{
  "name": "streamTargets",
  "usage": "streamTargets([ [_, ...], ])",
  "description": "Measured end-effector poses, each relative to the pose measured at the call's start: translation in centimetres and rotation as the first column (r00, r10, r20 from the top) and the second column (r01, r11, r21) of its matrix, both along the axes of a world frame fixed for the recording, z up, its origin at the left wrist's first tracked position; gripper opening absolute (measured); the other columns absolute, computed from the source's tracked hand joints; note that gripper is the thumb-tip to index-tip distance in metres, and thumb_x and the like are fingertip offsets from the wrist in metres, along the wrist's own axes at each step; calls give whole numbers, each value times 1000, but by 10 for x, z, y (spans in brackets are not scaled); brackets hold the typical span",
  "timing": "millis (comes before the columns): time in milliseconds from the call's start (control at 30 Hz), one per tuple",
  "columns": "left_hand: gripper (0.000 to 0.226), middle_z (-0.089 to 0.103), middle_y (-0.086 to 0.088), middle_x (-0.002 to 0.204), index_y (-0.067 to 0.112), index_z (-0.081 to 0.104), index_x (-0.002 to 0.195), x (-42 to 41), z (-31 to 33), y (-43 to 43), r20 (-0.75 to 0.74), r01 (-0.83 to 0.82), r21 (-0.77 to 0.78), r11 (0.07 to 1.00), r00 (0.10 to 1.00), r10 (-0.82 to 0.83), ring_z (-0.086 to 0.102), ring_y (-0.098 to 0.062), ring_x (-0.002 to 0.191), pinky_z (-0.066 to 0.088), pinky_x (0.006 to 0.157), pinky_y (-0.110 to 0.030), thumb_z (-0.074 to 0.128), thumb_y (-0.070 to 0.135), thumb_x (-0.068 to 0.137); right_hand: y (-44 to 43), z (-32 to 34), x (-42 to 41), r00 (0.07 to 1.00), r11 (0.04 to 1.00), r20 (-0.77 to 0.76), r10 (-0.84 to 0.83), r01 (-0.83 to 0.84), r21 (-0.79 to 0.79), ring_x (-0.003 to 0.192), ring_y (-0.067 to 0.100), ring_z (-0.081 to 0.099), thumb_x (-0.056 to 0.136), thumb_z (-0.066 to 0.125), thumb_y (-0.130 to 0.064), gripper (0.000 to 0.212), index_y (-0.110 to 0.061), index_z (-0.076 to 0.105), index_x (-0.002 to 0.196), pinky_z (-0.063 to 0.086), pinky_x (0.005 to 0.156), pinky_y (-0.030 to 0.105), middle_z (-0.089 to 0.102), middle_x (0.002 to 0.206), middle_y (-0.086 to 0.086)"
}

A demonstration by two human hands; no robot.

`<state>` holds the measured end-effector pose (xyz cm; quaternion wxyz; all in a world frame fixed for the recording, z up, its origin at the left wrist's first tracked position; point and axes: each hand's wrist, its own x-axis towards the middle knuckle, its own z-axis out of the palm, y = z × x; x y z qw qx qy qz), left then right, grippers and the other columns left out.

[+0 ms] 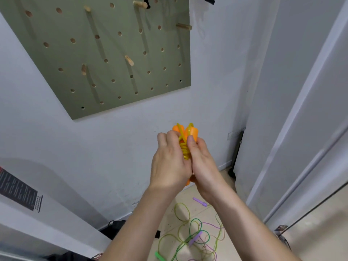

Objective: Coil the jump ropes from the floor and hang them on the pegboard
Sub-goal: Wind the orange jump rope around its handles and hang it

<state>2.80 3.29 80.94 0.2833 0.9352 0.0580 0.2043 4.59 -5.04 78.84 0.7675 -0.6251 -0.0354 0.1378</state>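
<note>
Up on the white wall (216, 72) hangs the green pegboard (105, 53). Down on the floor (184, 196), green and purple jump ropes (195, 239) lie in a tangle. Between them the left hand (169, 162) and the right hand (202, 164) both curl tight around the orange jump rope (192, 131), its yellow cord (185, 150) wound round the two handles (177, 129). Wooden pegs (183, 26) stick out of the board

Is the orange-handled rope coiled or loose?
Coiled: the yellow cord wraps tightly round both orange handles, gripped by the left hand and right hand.
</note>
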Motion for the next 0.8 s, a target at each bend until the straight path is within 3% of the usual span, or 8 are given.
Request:
streamTargets([
  [100,45,38,5,110,20,39,122,2,8,15,-192,186,14,982,965,-180,55,-19,99,46,80,-32,57,42,87,4,-8,0,998,996,-36,-54,56,65,78,21,67,93,50,-55,33,-34,48,119,44,50,26,69,96,3],
  [200,51,42,3,115,22,41,131,-2,20,35,-354,364,-200,909,839,-414,56,-8,98,49,88,-28,63,35,87,-2,-10,6,997,985,-68,-48,59,162,90,22,70,96,51,-44,31,-25,56,121,53,60,32,70,107,6],
  [267,43,49,2,111,22,49,132,-6,26,42,-321,443,-235,865,805,-499,60,-4,93,50,86,-23,61,26,90,-12,-8,10,993,973,-122,8,20,229,81,25,69,97,49,-41,34,-16,62,117,53,61,34,72,99,11],
  [367,21,67,5,79,19,71,104,-5,35,46,-202,459,-152,875,852,-483,61,2,69,48,74,-16,71,18,83,-20,-6,13,984,968,-155,89,-49,245,60,28,60,93,51,-40,42,-3,62,107,48,52,31,67,78,17],
  [467,9,67,-5,68,14,76,81,-3,36,42,-58,404,-315,859,895,-443,57,-1,57,45,62,-14,78,11,73,-17,-9,12,975,944,-157,155,-100,313,61,29,59,86,53,-46,58,5,59,115,45,55,33,62,85,25],
  [533,2,63,-8,70,11,75,75,-2,29,38,58,364,-333,870,929,-366,54,-2,57,41,59,-13,77,10,75,-15,-11,12,980,937,-133,149,-97,337,63,29,60,90,49,-45,57,4,60,116,43,58,36,62,86,26],
  [700,33,59,1,67,19,74,76,-1,16,34,135,232,34,972,963,-234,55,-12,65,43,61,-27,56,45,82,-18,-12,11,998,966,18,60,-63,251,64,26,64,96,46,-40,46,0,59,116,46,54,32,67,82,22],
  [800,32,59,1,77,21,71,87,-2,26,32,18,188,283,940,979,-202,59,-20,76,44,67,-30,49,44,93,-16,-9,8,993,971,109,41,-65,228,69,26,64,89,44,-41,44,-9,59,116,47,53,31,68,84,14],
])
